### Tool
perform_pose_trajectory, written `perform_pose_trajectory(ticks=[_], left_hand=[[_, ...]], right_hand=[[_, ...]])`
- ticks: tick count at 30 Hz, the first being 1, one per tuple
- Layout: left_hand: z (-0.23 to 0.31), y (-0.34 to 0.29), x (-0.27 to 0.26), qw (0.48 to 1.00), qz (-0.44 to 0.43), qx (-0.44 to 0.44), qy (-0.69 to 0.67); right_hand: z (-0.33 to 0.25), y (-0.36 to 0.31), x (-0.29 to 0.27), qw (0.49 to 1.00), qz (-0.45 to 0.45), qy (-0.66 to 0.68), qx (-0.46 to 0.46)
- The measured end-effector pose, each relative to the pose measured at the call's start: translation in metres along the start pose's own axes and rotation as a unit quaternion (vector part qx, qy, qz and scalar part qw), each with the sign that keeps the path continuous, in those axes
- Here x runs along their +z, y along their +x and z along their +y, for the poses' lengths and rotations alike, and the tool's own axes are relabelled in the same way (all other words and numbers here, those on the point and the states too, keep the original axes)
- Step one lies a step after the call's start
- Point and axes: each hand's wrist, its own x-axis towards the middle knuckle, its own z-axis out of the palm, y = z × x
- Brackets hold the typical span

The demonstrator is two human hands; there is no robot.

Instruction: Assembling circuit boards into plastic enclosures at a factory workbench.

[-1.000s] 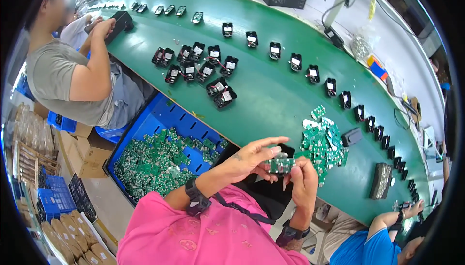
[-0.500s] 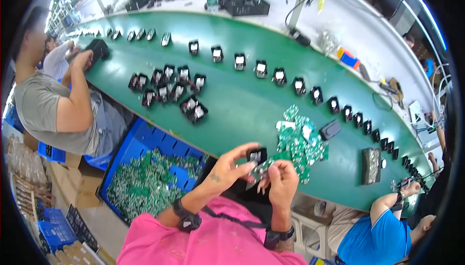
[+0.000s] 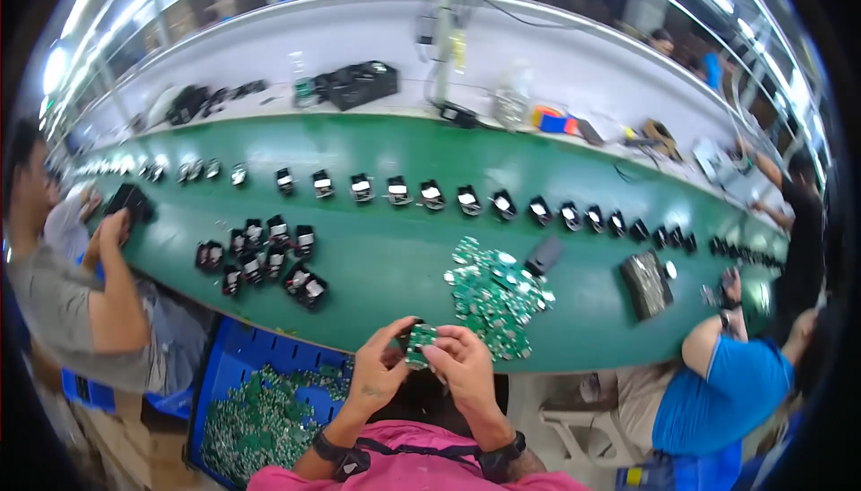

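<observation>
In front of me, over the table's near edge, a small green circuit board point(image 3: 420, 345) is held between my two hands. My left hand point(image 3: 375, 373) is closed on a black plastic housing that shows only as a dark edge behind the board. My right hand point(image 3: 464, 367) grips the board's right side, its thumb on the face. How far the board sits in the housing cannot be made out. Just beyond my right hand lies a loose pile of green circuit boards point(image 3: 493, 298).
A row of black housings point(image 3: 397, 191) runs along the green table point(image 3: 386, 249); another cluster point(image 3: 269, 253) stands left. Right lie a dark block point(image 3: 543, 255) and a taped bundle point(image 3: 647, 285). A blue crate point(image 3: 208, 392) of boards sits below. Co-workers sit on both sides.
My view has tilted up and shifted right. The board, earlier beside the housing, now faces me in front of it, and my hands have come closer together.
</observation>
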Motion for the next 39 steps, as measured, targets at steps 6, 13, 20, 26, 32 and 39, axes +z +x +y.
perform_pose_trajectory(ticks=[6,13,20,26,32,39], left_hand=[[0.011,0.004,0.009,0.974,0.04,0.103,0.196],[0.018,0.009,0.006,0.994,-0.017,0.026,0.109],[0.015,0.003,-0.005,0.994,-0.012,0.043,0.102],[0.018,0.006,-0.015,0.997,-0.075,-0.028,-0.021],[0.017,0.009,-0.013,0.992,-0.083,-0.07,-0.07],[0.01,0.007,-0.007,0.991,-0.051,-0.084,-0.095]], right_hand=[[-0.007,0.003,0.004,0.997,0.074,0.002,0.004],[-0.019,-0.002,-0.011,0.995,-0.012,-0.101,0.009],[-0.01,0.0,0.005,0.97,0.003,-0.238,-0.049],[-0.011,0.006,0.015,0.957,0.039,-0.277,-0.076],[-0.007,0.009,0.019,0.916,0.072,-0.376,-0.121],[0.002,0.018,0.013,0.884,0.027,-0.418,-0.209]])
